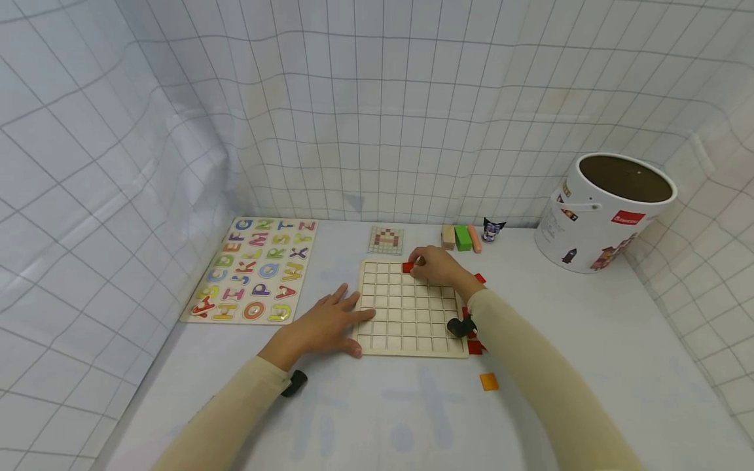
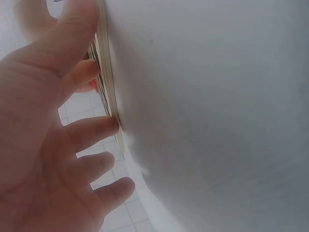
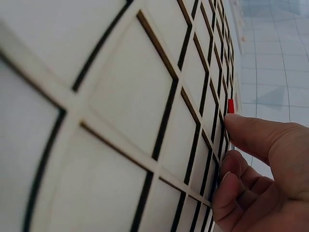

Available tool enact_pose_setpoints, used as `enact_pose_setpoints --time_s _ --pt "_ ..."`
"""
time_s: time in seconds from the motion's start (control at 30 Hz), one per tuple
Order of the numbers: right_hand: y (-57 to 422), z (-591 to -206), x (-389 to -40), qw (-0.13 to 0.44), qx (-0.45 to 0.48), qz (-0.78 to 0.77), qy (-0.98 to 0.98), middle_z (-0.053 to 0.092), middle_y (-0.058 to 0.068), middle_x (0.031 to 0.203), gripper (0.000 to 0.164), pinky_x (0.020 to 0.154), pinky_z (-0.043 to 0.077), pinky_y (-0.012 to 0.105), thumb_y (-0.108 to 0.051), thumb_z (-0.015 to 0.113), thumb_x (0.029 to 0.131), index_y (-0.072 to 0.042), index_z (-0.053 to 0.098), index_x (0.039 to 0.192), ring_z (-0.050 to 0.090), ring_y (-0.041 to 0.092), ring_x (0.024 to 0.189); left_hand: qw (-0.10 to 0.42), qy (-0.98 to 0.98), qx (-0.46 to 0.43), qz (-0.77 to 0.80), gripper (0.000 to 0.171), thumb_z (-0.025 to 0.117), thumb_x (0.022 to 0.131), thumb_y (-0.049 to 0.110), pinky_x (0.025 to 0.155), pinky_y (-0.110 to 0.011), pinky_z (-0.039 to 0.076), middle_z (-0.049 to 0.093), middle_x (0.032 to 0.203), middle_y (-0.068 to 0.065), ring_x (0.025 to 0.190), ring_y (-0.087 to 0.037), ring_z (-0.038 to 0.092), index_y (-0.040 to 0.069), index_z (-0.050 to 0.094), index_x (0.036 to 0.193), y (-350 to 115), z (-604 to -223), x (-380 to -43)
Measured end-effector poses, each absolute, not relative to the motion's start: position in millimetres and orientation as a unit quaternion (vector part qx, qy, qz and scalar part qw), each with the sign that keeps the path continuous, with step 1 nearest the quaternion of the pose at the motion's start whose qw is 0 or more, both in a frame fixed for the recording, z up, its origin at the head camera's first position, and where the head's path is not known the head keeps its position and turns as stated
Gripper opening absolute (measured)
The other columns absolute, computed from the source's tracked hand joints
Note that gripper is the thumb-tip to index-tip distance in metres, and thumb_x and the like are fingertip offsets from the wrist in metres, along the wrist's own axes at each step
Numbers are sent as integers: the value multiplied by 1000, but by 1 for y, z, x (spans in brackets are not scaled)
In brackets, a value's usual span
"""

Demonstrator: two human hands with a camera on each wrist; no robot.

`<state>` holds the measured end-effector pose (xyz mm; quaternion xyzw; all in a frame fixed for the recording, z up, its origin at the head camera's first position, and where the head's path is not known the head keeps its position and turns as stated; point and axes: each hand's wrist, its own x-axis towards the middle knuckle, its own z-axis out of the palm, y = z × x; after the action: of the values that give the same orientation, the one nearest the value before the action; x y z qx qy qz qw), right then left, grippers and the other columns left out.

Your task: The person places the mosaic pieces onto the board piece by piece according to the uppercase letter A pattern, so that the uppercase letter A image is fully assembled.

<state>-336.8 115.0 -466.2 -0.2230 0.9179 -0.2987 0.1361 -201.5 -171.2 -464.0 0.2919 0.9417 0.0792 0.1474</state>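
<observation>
Your left hand (image 1: 326,327) lay with its fingers spread at the left edge of the board (image 1: 389,330), while your right hand (image 1: 437,265) pinched a red tile (image 1: 406,267) at the board's far row, near the middle. More red tiles (image 1: 474,347) lay along the board's right edge, partly hidden by your right sleeve (image 1: 518,340), with an orange tile (image 1: 489,381) off its near right corner. The letter puzzle (image 1: 273,290) sat left of the board, the card (image 1: 385,241) just beyond its far edge.
</observation>
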Motion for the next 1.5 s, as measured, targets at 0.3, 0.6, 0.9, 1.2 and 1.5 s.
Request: enact_pose_setpoints --time_s 0.3,0.6,0.9,1.2,1.5 --pt "118 -468 -334 119 -211 -319 916 70 12 109 28 84 52 42 -16 68 96 -6 68 122 62 24 93 145 940 298 77 86 76 79 60 118 -64 23 27 165 -20 154 -47 8 30 47 154 -168 -462 -202" --pt "120 -463 -333 133 -202 -317 917 69 11 111 30 84 51 41 -19 68 96 -8 67 125 61 24 93 147 942 292 78 85 77 79 58 118 -65 22 27 165 -20 154 -48 7 29 48 154 -165 -459 -203" --pt "164 -453 -325 110 -197 -367 902 66 12 112 36 71 48 39 -22 64 100 -6 65 133 57 25 85 154 941 288 91 85 78 79 55 118 -66 21 25 166 -21 154 -48 6 28 48 154 -163 -460 -202" --pt "259 -460 -301 133 -107 -366 915 63 12 117 39 82 54 37 -26 66 99 -8 63 134 57 29 99 158 939 294 83 86 77 81 54 118 -66 21 23 166 -23 154 -47 9 26 45 155 -165 -462 -199" --pt "290 -473 -302 157 -85 -366 913 58 12 115 47 81 50 32 -32 70 97 -14 60 140 52 29 102 158 940 286 96 86 78 81 52 119 -65 20 22 166 -24 154 -47 11 24 45 156 -165 -459 -197"
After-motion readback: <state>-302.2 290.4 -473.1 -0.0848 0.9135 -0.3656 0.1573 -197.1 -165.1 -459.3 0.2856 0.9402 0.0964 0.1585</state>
